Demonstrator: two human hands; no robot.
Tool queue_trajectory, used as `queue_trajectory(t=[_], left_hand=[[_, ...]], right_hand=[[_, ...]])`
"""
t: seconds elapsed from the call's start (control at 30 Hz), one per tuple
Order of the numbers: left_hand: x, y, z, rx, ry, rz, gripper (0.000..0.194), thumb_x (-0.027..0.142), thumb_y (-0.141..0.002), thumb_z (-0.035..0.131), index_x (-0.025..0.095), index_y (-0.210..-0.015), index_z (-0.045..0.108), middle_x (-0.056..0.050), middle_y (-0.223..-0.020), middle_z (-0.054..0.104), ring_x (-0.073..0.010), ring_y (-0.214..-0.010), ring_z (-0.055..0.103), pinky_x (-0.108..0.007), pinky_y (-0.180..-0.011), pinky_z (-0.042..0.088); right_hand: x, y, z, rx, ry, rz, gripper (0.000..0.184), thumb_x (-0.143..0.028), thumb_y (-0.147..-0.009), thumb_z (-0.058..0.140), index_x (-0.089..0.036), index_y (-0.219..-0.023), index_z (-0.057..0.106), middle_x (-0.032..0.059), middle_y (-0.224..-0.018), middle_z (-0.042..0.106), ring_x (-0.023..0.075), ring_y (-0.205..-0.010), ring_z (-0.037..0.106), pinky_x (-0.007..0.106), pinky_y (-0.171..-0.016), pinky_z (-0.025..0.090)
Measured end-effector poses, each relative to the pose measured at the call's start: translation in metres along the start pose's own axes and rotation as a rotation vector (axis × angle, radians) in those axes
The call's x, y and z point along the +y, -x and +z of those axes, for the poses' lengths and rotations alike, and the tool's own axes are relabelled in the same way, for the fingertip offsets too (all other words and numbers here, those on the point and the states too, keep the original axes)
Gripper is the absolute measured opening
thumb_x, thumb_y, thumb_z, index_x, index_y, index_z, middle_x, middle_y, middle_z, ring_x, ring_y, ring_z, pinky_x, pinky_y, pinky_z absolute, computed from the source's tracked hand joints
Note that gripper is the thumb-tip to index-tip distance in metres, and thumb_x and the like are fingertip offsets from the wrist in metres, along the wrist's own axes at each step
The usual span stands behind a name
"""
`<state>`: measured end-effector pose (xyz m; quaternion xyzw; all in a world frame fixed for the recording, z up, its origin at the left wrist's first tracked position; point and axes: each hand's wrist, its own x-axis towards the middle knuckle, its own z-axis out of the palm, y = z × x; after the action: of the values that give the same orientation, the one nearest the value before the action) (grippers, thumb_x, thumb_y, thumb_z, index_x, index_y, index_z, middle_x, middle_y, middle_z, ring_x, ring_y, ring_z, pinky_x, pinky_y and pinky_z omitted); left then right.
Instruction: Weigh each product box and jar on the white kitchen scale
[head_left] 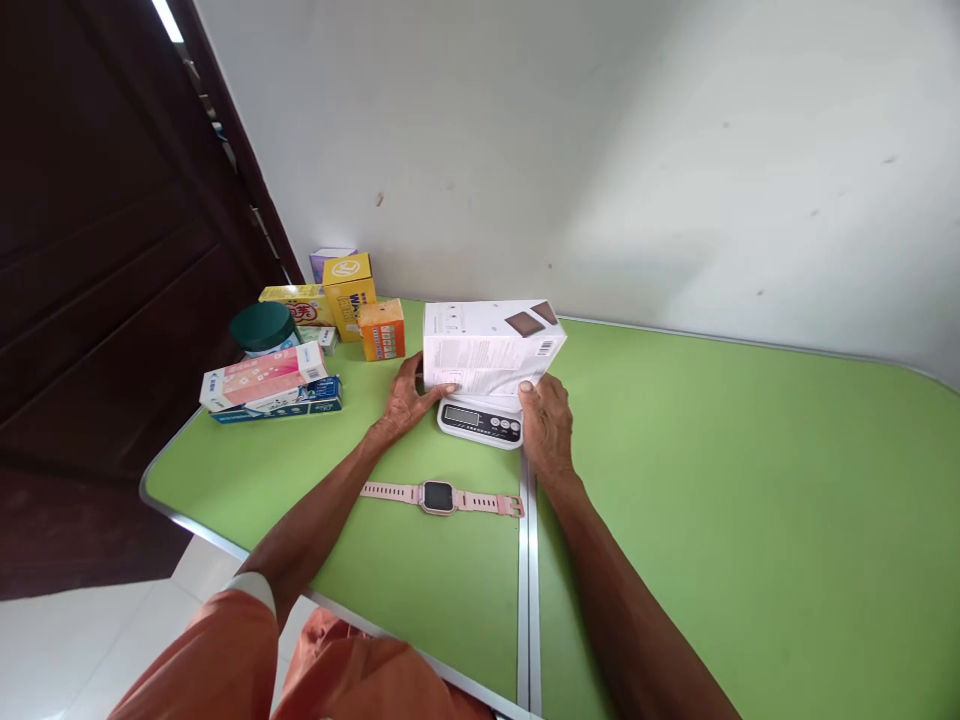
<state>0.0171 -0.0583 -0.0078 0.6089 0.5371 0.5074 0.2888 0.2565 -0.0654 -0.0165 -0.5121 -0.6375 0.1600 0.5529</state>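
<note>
A white printed box (487,350) sits over a small white digital scale (480,425) with a black display panel at its front. My left hand (409,400) grips the box's lower left side, thumb along the front edge. On the opposite side, my right hand (547,415) holds the lower right corner, its thumb on the front face. The box hides most of the scale's top, so I cannot tell whether it rests fully on it. Closer to me lies a pink smartwatch (438,497), its strap stretched out flat.
The green folding table (712,480) has a metal seam running toward me. At its left stand a yellow box (349,298), an orange box (382,330), a green-lidded jar (264,328) and a pink carton (262,376) on a blue carton (319,398). A white wall rises behind.
</note>
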Motion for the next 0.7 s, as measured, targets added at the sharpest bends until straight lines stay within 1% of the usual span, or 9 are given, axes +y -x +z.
queue_trajectory(t=[0.1, 0.17, 0.23, 0.3, 0.4, 0.47, 0.57, 0.7], left_hand=[[0.003, 0.003, -0.001, 0.013, -0.053, 0.025, 0.077, 0.061, -0.079, 0.091, 0.017, -0.136, 0.063, -0.019, -0.133, 0.073, -0.0364, -0.123, 0.072, -0.054, -0.105, 0.062], [0.01, 0.005, -0.004, 0.024, -0.078, 0.05, 0.079, 0.064, -0.08, 0.089, 0.016, -0.137, 0.062, -0.02, -0.134, 0.072, -0.0366, -0.123, 0.071, -0.054, -0.105, 0.062], [0.021, 0.008, -0.01, 0.03, -0.101, 0.075, 0.079, 0.068, -0.083, 0.085, 0.015, -0.137, 0.062, -0.021, -0.134, 0.071, -0.0366, -0.123, 0.071, -0.053, -0.103, 0.062], [0.034, 0.015, -0.02, 0.03, -0.132, 0.093, 0.076, 0.071, -0.087, 0.08, 0.016, -0.137, 0.062, -0.021, -0.132, 0.072, -0.0361, -0.121, 0.071, -0.051, -0.1, 0.063], [0.052, 0.033, -0.044, 0.051, -0.178, 0.092, 0.075, 0.073, -0.09, 0.075, 0.017, -0.138, 0.063, -0.019, -0.13, 0.072, -0.0357, -0.118, 0.072, -0.05, -0.097, 0.064], [0.061, 0.051, -0.065, 0.09, -0.205, 0.071, 0.076, 0.075, -0.089, 0.075, 0.017, -0.137, 0.064, -0.019, -0.13, 0.072, -0.0365, -0.119, 0.071, -0.051, -0.097, 0.063], [0.069, 0.086, -0.097, 0.179, -0.276, 0.01, 0.076, 0.075, -0.087, 0.077, 0.019, -0.135, 0.065, -0.018, -0.133, 0.072, -0.0385, -0.125, 0.069, -0.053, -0.104, 0.06], [0.069, 0.133, -0.135, 0.263, -0.387, -0.119, 0.07, 0.072, -0.086, 0.078, 0.021, -0.132, 0.067, -0.017, -0.137, 0.072, -0.0404, -0.131, 0.066, -0.056, -0.111, 0.056]], right_hand=[[0.001, 0.002, -0.001, 0.008, 0.028, -0.008, 0.058, -0.074, -0.106, 0.038, -0.025, -0.105, 0.069, 0.0139, -0.114, 0.072, 0.0348, -0.116, 0.062, 0.059, -0.105, 0.052], [-0.004, 0.002, -0.002, 0.017, 0.036, -0.015, 0.061, -0.075, -0.106, 0.038, -0.024, -0.106, 0.07, 0.0147, -0.113, 0.071, 0.036, -0.116, 0.063, 0.06, -0.103, 0.053], [-0.015, 0.001, -0.005, 0.031, 0.033, -0.038, 0.062, -0.074, -0.107, 0.038, -0.023, -0.11, 0.071, 0.0156, -0.114, 0.071, 0.0368, -0.117, 0.063, 0.061, -0.102, 0.053], [-0.031, -0.001, -0.008, 0.04, 0.02, -0.072, 0.06, -0.07, -0.109, 0.037, -0.022, -0.117, 0.072, 0.0164, -0.117, 0.071, 0.0369, -0.119, 0.064, 0.06, -0.102, 0.054], [-0.06, -0.001, -0.011, 0.027, 0.006, -0.117, 0.056, -0.067, -0.111, 0.037, -0.023, -0.12, 0.072, 0.0166, -0.119, 0.073, 0.0362, -0.118, 0.067, 0.057, -0.1, 0.056], [-0.078, 0.005, -0.009, -0.017, -0.011, -0.14, 0.054, -0.067, -0.11, 0.04, -0.024, -0.119, 0.072, 0.0157, -0.116, 0.074, 0.0345, -0.111, 0.07, 0.053, -0.093, 0.059], [-0.101, 0.021, 0.0, -0.133, -0.077, -0.152, 0.049, -0.066, -0.11, 0.044, -0.025, -0.118, 0.071, 0.0134, -0.112, 0.076, 0.0305, -0.098, 0.073, 0.047, -0.082, 0.062], [-0.123, 0.047, 0.022, -0.298, -0.16, -0.162, 0.041, -0.059, -0.111, 0.047, -0.026, -0.118, 0.071, 0.0124, -0.109, 0.076, 0.0296, -0.097, 0.072, 0.046, -0.082, 0.063]])
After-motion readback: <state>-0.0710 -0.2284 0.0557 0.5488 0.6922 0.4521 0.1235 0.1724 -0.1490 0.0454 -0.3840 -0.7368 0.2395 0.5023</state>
